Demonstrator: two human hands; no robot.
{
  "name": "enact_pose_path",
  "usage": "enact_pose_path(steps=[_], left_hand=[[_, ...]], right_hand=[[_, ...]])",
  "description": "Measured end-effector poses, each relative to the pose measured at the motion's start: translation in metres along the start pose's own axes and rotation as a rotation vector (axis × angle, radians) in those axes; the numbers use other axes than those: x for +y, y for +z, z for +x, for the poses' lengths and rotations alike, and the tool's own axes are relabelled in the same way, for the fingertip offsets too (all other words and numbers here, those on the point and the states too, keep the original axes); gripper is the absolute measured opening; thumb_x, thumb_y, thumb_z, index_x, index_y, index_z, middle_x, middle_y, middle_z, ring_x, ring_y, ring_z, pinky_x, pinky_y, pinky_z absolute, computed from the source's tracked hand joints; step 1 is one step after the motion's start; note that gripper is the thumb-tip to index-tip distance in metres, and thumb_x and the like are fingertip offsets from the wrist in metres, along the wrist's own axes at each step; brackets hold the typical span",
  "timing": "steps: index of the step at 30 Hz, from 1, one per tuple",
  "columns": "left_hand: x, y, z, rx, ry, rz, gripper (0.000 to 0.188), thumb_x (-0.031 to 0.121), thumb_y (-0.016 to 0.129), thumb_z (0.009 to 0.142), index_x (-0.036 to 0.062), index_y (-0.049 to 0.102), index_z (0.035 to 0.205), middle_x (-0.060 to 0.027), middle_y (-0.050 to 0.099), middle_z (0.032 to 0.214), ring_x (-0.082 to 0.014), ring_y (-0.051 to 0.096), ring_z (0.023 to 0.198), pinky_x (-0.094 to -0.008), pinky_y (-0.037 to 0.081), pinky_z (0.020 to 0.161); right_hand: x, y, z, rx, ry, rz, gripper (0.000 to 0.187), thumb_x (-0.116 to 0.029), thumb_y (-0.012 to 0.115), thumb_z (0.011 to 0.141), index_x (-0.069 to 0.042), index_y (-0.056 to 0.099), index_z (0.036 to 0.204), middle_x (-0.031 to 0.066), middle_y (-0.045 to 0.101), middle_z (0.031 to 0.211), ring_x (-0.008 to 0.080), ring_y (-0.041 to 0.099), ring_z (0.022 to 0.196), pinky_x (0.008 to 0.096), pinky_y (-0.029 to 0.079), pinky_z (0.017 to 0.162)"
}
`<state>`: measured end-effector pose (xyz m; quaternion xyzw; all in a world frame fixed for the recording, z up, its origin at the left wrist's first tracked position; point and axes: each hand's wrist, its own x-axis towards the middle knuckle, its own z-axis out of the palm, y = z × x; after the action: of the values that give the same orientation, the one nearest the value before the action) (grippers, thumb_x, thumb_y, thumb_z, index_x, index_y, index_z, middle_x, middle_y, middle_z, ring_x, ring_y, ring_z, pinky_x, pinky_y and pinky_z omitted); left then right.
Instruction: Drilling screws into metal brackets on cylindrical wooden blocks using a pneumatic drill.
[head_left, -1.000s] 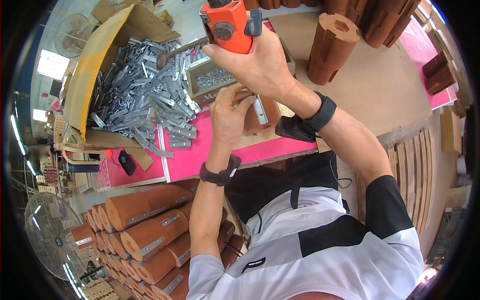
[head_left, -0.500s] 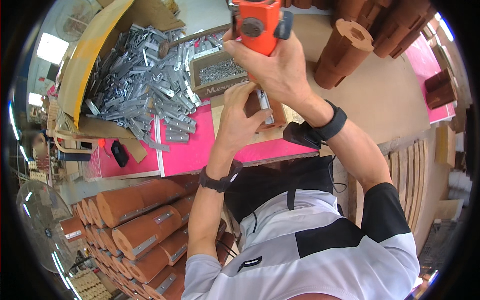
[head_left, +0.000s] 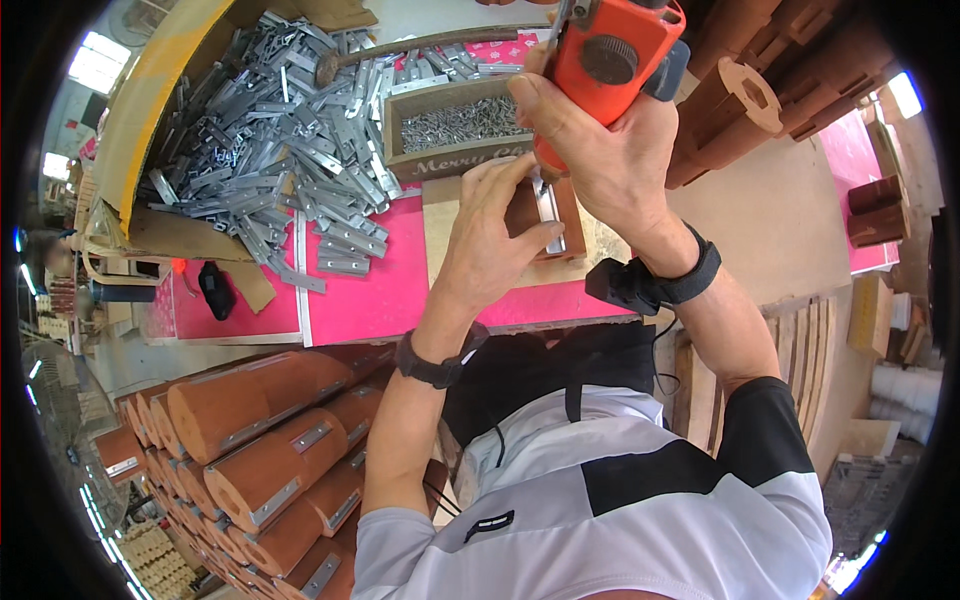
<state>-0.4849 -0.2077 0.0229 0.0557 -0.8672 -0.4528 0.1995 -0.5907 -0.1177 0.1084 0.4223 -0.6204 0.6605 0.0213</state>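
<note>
My right hand (head_left: pixel 618 145) is wrapped round an orange power screwdriver (head_left: pixel 620 55), which tilts down to the left. Its nose meets the far end of a narrow silver metal strip (head_left: pixel 547 212). The strip lies on a reddish-brown wooden piece (head_left: pixel 570 222), partly covered by my hands. With thumb and fingers, my left hand (head_left: pixel 485 235) pinches the strip against that piece. Just beyond my left fingers stands a wooden box (head_left: pixel 425 165) of loose screws. Whether a screw sits under the tool's tip is hidden.
Left of the screw box, many metal strips (head_left: pixel 300 140) spill from a cardboard box (head_left: pixel 165 110). Brown wooden cylinders (head_left: pixel 735 105) stand at the back right. More cylinders (head_left: pixel 265 400) are stacked below the pink table (head_left: pixel 375 305) at left. A black object (head_left: pixel 215 290) lies on its left part.
The screwdriver and my right hand have shifted right, and the tool leans more. My left hand still holds the strip. The whole view has moved slightly.
</note>
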Motion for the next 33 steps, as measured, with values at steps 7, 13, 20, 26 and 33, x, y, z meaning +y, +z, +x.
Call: enact_pose_path(steps=[7,13,20,26,33], left_hand=[[0.002,0.000,-0.001,0.003,-0.019,0.017,0.067,0.012,0.077,0.071,-0.0009,0.050,0.131,-0.0171,0.052,0.128,-0.0326,0.041,0.125,-0.0409,0.037,0.105],[0.003,-0.003,0.007,0.046,-0.014,-0.108,0.055,0.012,0.074,0.075,0.0006,0.056,0.125,-0.0150,0.058,0.118,-0.0301,0.053,0.111,-0.0397,0.044,0.098],[-0.058,-0.048,0.079,-0.018,-0.168,0.475,0.023,0.014,0.065,0.080,0.0025,0.072,0.097,-0.0232,0.068,0.100,-0.0346,0.066,0.097,-0.0407,0.051,0.086],[-0.094,-0.045,0.118,-0.271,-0.456,0.591,0.021,0.015,0.067,0.073,0.0082,0.075,0.092,-0.0225,0.069,0.096,-0.0370,0.066,0.094,-0.0414,0.051,0.086],[-0.081,-0.040,0.110,-0.198,-0.478,0.437,0.014,0.012,0.068,0.076,0.0065,0.075,0.087,-0.0199,0.071,0.089,-0.0336,0.069,0.087,-0.0381,0.053,0.082]], right_hand=[[0.004,-0.002,-0.005,0.037,0.111,0.109,0.020,-0.006,0.071,0.085,0.002,0.060,0.100,0.0032,0.064,0.083,0.0082,0.059,0.068,0.0232,0.051,0.061],[0.009,-0.005,0.000,0.041,0.006,0.199,0.021,-0.012,0.070,0.086,0.000,0.061,0.101,0.0022,0.063,0.082,0.0076,0.059,0.070,0.0221,0.049,0.061],[-0.019,-0.022,-0.003,0.109,0.046,-0.006,0.022,-0.017,0.070,0.086,-0.002,0.061,0.098,0.0003,0.062,0.077,0.0061,0.057,0.070,0.0233,0.048,0.061],[-0.024,-0.038,-0.016,0.124,0.102,0.066,0.026,-0.009,0.069,0.086,0.000,0.056,0.106,0.0052,0.064,0.092,0.0097,0.060,0.075,0.0258,0.052,0.067],[-0.021,-0.054,-0.017,0.102,0.121,0.061,0.028,-0.009,0.069,0.086,0.000,0.054,0.109,0.0054,0.064,0.095,0.0105,0.060,0.077,0.0274,0.052,0.070]])
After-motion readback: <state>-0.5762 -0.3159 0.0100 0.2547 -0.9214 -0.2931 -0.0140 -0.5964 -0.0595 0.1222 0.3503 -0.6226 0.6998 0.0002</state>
